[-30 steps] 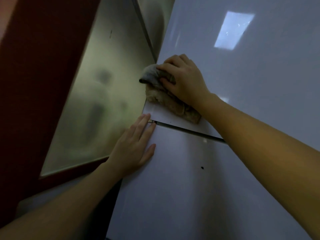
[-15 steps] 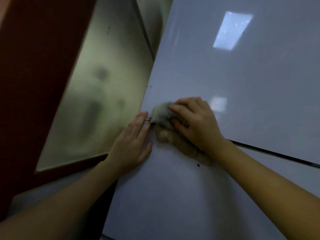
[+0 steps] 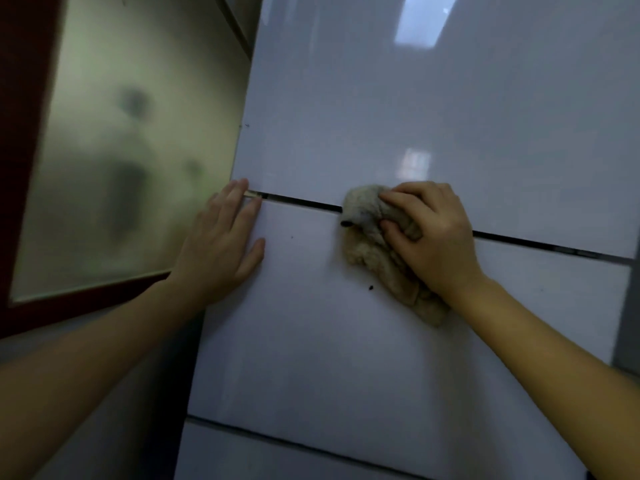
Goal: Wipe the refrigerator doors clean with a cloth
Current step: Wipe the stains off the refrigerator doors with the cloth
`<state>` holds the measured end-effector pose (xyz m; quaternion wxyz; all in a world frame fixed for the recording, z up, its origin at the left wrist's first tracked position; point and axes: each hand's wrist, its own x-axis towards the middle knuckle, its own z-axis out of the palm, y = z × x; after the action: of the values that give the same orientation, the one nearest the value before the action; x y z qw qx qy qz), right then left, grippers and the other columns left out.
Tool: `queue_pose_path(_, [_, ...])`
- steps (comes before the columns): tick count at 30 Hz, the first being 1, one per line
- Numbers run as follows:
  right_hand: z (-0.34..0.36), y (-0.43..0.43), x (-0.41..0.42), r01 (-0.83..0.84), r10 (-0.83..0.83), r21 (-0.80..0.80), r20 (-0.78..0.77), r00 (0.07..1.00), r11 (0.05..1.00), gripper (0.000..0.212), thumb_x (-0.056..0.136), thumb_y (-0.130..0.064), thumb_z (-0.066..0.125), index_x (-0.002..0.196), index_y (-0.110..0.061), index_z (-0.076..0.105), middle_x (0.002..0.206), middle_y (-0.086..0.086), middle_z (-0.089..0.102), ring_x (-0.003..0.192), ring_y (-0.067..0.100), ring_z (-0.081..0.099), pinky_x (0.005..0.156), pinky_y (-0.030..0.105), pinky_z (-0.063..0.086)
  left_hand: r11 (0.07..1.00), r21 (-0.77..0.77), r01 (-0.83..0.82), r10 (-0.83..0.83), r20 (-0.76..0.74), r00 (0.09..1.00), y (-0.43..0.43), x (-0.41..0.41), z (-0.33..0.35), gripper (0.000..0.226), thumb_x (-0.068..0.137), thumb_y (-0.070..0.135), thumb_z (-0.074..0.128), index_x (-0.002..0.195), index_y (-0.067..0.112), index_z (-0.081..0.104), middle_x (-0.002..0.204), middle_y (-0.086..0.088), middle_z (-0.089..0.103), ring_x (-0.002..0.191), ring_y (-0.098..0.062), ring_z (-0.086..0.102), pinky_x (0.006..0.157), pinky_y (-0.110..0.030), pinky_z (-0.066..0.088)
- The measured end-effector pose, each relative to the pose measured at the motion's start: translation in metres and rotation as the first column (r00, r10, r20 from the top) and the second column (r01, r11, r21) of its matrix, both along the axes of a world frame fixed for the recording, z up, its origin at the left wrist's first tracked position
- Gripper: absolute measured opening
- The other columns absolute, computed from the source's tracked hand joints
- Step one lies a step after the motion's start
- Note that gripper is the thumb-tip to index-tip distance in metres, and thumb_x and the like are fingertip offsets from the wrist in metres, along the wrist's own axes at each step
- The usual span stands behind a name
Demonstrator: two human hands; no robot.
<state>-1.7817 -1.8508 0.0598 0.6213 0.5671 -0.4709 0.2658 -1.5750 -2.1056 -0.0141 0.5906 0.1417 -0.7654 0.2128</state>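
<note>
The refrigerator fills the view with glossy pale grey doors: an upper door (image 3: 415,109) and a middle door (image 3: 311,341), split by a dark gap (image 3: 301,201). My right hand (image 3: 433,237) presses a crumpled beige cloth (image 3: 377,244) flat on the doors, right over that gap, near the middle. My left hand (image 3: 221,244) lies flat with fingers spread on the middle door's top left corner, holding nothing. A small dark speck (image 3: 370,287) sits on the door just left of the cloth.
A frosted glass panel (image 3: 121,150) in a dark red frame (image 3: 20,133) stands close on the left of the refrigerator. A lower door (image 3: 277,462) begins below a second gap. The refrigerator's right edge (image 3: 623,306) shows at the far right.
My right hand slid the cloth down from the upper door's left edge to the gap, then rightwards along it. The left hand stayed on the door corner. The view shifted.
</note>
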Motion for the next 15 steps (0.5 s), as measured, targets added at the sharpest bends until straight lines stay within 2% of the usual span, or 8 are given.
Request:
queue_pose_path(5, [-0.054,0.018,-0.010,0.024,-0.023,-0.011,0.060,0.998,1.000,0.030,0.091,-0.020,0.073,0.119,-0.010,0.072,0.117,0.011,0.068,0.105,0.032,0.062,0.089,0.045,0.050,1.000,-0.028,0.001,0.000,0.005,1.000,0.008,-0.004,-0.009,0.062,0.099,0.038,0.040,0.145,-0.003,0.041,0.158,-0.027,0.030,0.147,-0.043,0.029,0.121,-0.053,0.025])
queue_pose_path(9, [-0.091,0.011,-0.005,0.042,-0.042,0.047,-0.017,0.999,0.998,0.028,0.092,-0.024,0.073,0.116,-0.011,0.074,0.115,0.011,0.069,0.103,0.034,0.063,0.085,0.043,0.048,1.000,-0.021,-0.002,0.003,0.008,1.000,0.019,-0.014,-0.015,0.061,0.099,0.039,0.041,0.145,-0.001,0.042,0.160,-0.024,0.029,0.149,-0.041,0.028,0.122,-0.054,0.026])
queue_pose_path(12, [-0.086,-0.003,0.000,0.053,-0.050,0.048,-0.072,0.996,0.997,0.025,0.095,-0.026,0.069,0.115,-0.012,0.075,0.115,0.010,0.071,0.104,0.032,0.062,0.083,0.041,0.047,1.000,0.000,0.003,-0.003,-0.027,1.000,0.027,-0.020,-0.012,0.060,0.098,0.038,0.042,0.144,0.000,0.043,0.160,-0.024,0.030,0.149,-0.041,0.028,0.121,-0.054,0.027])
queue_pose_path(15, [-0.055,-0.010,0.004,0.022,-0.023,-0.041,-0.029,0.999,0.999,0.026,0.094,-0.024,0.071,0.116,-0.011,0.074,0.115,0.011,0.070,0.103,0.033,0.061,0.083,0.042,0.048,0.999,-0.036,0.005,-0.007,-0.030,1.000,0.033,-0.024,-0.008,0.059,0.097,0.038,0.043,0.144,0.002,0.044,0.160,-0.024,0.030,0.149,-0.040,0.028,0.120,-0.053,0.027])
